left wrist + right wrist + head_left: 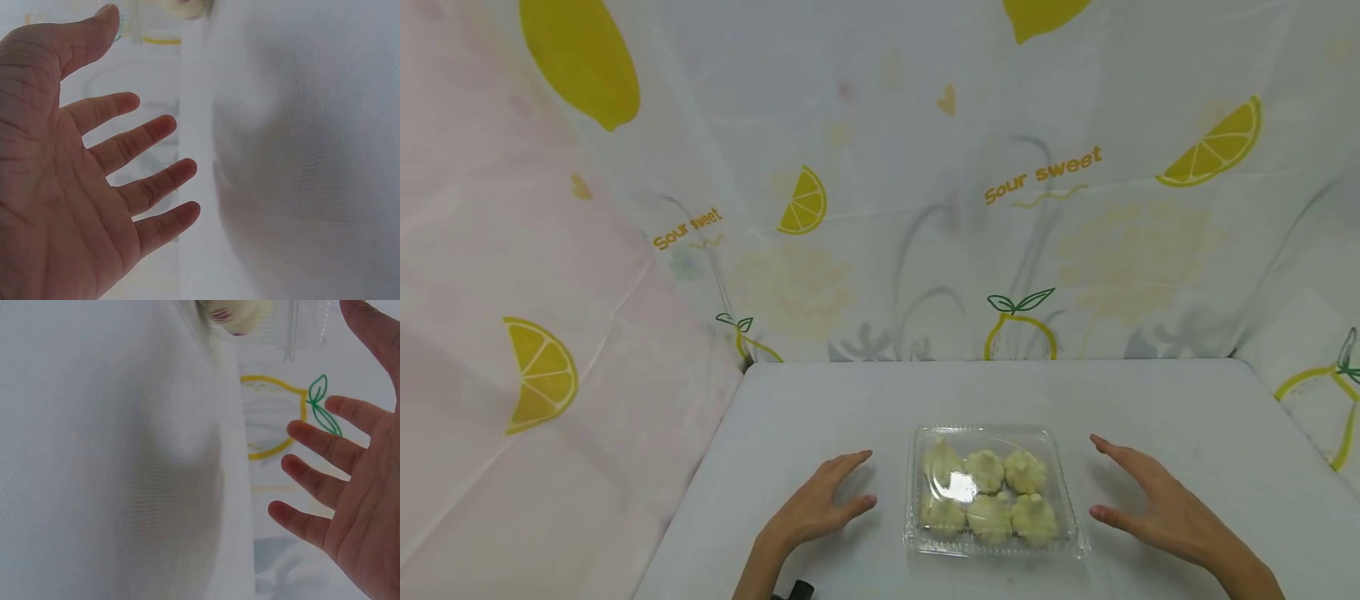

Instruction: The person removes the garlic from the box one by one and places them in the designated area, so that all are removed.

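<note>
A clear plastic clamshell box (pixel 992 552) lies on the white table with its lid down. Inside it are several pale, whitish garlic bulbs (pixel 984 472), set in two rows. To the left of the box my left hand (pixel 816 504) hovers with fingers spread, touching nothing. On the other side my right hand (pixel 1161 504) is held likewise, thumb apart from the fingers, a gap between it and the box. Each wrist view shows an empty palm, with a corner of the box (pixel 303 328) and a purple-streaked bulb (pixel 240 314) at the top edge.
The white tabletop (pixel 820 400) reaches back to a hanging cloth (pixel 880 150) printed with lemons and "sour sweet". The cloth also runs along the left and right sides. A small black object (pixel 801 590) shows at the bottom edge by my left wrist.
</note>
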`<action>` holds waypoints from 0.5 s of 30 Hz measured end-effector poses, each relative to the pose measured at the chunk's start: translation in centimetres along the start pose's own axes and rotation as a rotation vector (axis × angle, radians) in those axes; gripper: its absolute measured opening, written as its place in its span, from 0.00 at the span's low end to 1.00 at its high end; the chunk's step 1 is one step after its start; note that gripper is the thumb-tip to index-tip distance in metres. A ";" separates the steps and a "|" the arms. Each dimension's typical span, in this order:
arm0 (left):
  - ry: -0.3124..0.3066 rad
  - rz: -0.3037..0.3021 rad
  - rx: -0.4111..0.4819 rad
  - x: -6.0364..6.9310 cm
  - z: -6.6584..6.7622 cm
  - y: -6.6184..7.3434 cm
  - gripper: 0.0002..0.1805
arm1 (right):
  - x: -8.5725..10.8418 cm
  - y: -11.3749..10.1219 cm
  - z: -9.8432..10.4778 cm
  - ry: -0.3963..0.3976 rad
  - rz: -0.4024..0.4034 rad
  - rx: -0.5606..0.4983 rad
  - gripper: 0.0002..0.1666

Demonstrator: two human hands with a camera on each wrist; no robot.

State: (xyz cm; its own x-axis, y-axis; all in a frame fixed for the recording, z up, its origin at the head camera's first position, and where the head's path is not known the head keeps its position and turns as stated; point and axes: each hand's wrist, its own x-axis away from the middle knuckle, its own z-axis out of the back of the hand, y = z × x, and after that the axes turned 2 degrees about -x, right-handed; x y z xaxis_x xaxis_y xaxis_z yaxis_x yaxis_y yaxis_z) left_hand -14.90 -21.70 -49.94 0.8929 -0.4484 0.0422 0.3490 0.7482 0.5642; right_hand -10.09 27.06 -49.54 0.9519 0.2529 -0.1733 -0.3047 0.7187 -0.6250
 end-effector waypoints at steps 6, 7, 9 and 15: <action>-0.029 -0.017 0.015 0.1 0.0 0.1 0.38 | 0.2 -0.2 -0.4 -0.002 0.022 0.011 0.54; -0.032 -0.021 0.022 0.0 0.0 0.2 0.38 | 0.2 -0.2 -0.4 -0.005 0.023 0.010 0.55; -0.038 -0.030 0.035 0.0 0.1 0.4 0.37 | 0.3 -0.2 -0.5 -0.011 0.028 0.011 0.55; -0.057 -0.061 0.078 0.0 0.0 0.6 0.38 | 0.3 -0.2 -1.1 -0.022 0.052 0.016 0.57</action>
State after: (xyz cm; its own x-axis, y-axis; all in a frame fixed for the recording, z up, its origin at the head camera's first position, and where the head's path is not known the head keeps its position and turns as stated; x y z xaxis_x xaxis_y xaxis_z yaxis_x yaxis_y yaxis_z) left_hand -14.68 -21.27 -49.55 0.8520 -0.5209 0.0516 0.3773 0.6795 0.6292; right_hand -9.67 26.27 -50.26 0.9337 0.3041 -0.1889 -0.3547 0.7143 -0.6033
